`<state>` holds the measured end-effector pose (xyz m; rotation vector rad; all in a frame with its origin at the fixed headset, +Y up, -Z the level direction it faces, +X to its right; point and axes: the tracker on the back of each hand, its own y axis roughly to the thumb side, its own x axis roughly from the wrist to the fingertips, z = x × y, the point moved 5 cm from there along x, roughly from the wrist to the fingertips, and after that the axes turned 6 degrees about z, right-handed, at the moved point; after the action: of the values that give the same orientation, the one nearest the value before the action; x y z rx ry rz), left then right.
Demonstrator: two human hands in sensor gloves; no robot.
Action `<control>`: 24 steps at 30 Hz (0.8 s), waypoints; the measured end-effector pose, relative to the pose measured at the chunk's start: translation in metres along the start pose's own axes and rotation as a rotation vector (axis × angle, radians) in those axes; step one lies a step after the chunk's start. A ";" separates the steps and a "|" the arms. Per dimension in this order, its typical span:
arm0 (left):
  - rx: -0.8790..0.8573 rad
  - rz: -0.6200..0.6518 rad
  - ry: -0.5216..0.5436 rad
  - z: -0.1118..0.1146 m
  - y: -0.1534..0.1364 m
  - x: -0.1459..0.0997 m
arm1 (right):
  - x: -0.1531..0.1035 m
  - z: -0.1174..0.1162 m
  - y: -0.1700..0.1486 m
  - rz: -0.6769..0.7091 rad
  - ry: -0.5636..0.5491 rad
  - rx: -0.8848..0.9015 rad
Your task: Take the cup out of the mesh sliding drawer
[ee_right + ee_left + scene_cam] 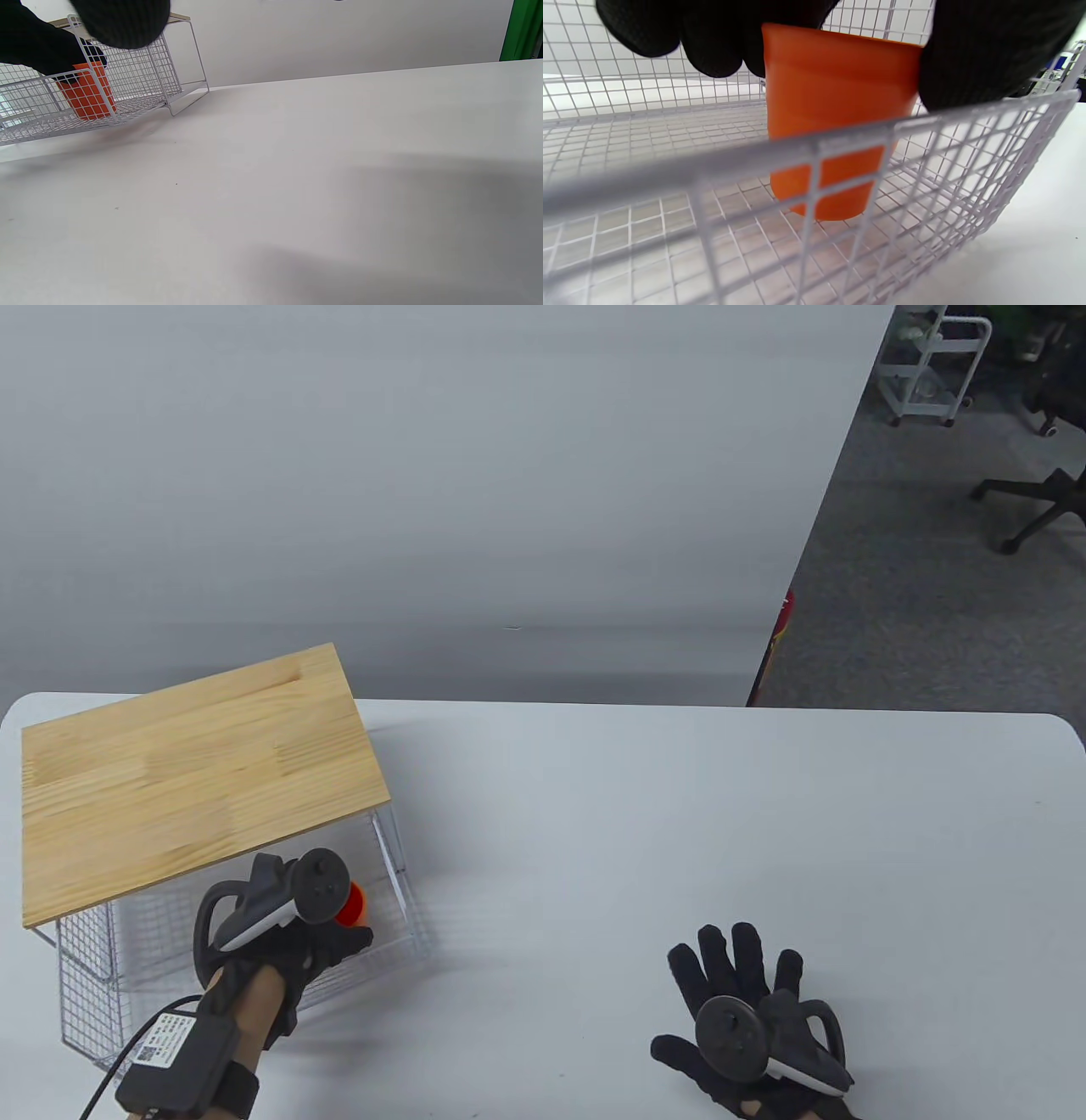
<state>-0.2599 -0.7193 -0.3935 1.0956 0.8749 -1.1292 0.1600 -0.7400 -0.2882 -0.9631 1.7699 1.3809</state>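
Observation:
An orange cup [353, 903] stands upright inside the pulled-out white mesh drawer [392, 933] at the table's left. My left hand [327, 942] reaches into the drawer and grips the cup near its rim. In the left wrist view the cup [835, 101] sits between my thumb and fingers [971, 63], its base on the mesh floor behind the drawer's front wall [806, 152]. The right wrist view shows the cup [87, 95] in the drawer [140, 63] with the left hand on it. My right hand [738, 984] lies flat and spread on the table at the right, holding nothing.
A wooden board [195, 772] tops the drawer's wire frame at the back left. The white table [679, 831] stretches between the drawer and my right hand. Beyond the table's right edge are a grey floor, office chairs and a white rack [933, 364].

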 end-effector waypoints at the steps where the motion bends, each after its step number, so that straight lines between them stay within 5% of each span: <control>1: 0.003 0.002 0.015 -0.003 0.001 -0.002 | 0.000 0.000 0.000 0.000 -0.002 -0.001; 12: 0.076 0.066 0.110 -0.037 0.025 -0.029 | -0.001 0.002 -0.001 -0.002 -0.014 -0.001; 24: 0.208 0.189 0.304 -0.110 0.069 -0.087 | -0.002 0.002 -0.002 -0.007 -0.021 -0.002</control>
<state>-0.2129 -0.5868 -0.3247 1.5173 0.8793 -0.9242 0.1629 -0.7378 -0.2876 -0.9519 1.7488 1.3836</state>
